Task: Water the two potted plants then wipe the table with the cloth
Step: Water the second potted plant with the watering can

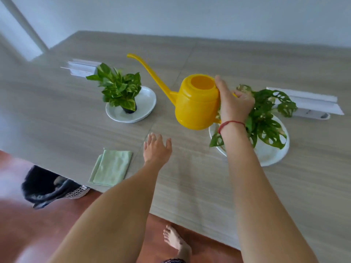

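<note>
Gripping the yellow watering can (196, 103) in the right hand (234, 103), left hand (156, 149) empty with fingers (152, 136) spread, best swing the spout (146, 70) low over the left plant (119, 88) and tip gently.

A large table (57, 111) with a pale grey-brown wood-grain top fills most of the view, a thin seam running across its middle. Behind its far edge stands a plain, pale grey-white wall (190, 14). At far left a white post (24, 23) slants against brighter light. Near the bottom, a glossy reddish-brown floor (38, 234) shows soft reflections. A black-lined mesh waste bin (49, 188) sits on the floor at left, partly tucked under the table's near edge.
</note>
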{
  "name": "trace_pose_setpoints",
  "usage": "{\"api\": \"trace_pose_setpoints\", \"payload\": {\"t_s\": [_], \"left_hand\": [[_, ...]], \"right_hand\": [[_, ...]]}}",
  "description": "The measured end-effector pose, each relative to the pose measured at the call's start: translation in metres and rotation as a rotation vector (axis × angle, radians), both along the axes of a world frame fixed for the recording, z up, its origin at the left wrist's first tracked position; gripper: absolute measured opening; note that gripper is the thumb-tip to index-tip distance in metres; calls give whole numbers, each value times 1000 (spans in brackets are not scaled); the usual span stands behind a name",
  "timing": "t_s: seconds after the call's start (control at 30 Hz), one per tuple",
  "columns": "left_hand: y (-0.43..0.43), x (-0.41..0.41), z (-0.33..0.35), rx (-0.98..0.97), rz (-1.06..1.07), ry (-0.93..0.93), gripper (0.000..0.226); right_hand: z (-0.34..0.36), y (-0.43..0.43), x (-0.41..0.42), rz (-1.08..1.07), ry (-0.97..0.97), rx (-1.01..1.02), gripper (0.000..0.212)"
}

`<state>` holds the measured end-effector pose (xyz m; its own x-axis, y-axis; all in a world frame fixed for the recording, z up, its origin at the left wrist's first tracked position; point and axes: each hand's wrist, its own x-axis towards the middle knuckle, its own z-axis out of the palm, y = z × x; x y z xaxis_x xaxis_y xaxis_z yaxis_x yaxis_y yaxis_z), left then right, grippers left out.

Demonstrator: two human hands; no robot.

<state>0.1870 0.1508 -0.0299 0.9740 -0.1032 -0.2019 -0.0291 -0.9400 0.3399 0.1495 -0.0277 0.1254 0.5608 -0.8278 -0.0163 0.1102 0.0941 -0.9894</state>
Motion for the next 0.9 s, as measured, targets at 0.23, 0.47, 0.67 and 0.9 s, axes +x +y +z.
{"api": "trace_pose_setpoints", "payload": {"t_s": [0.23,0.47,0.67,0.9], "left_hand": [[56,58,-32,9,101,176,65],[62,72,-61,-48,105,264,68],[60,73,-74,1,129,390,76],[57,79,-74,55,126,470,77]], "right_hand": [[-30,55,89,74,80,-5,65],[-48,82,141,166,154,-81,65],[-46,85,163,179,181,-177,65],[-40,77,168,123,249,-236,60]]}}
